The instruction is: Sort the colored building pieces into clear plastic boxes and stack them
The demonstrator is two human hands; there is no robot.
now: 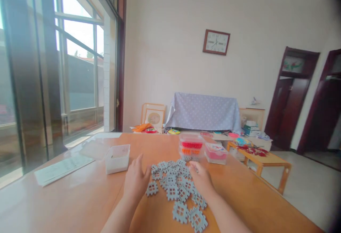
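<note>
A loose heap of grey window-shaped interlocking building pieces lies on the wooden table in front of me, some overlapping and some flat near the front. My left hand is at the heap's left edge, thumb apart from the fingers, holding nothing. On the opposite side, my right hand rests against the heap's right edge. Its fingers bend toward the pieces and look slightly parted, with no piece visibly held. A white open plastic box stands just left of my left hand.
Behind the heap, stacked clear boxes hold red and orange pieces. Beside them sits a lidded box with pink contents. Papers and a translucent lid lie on the table at left. A low bench stands to the right.
</note>
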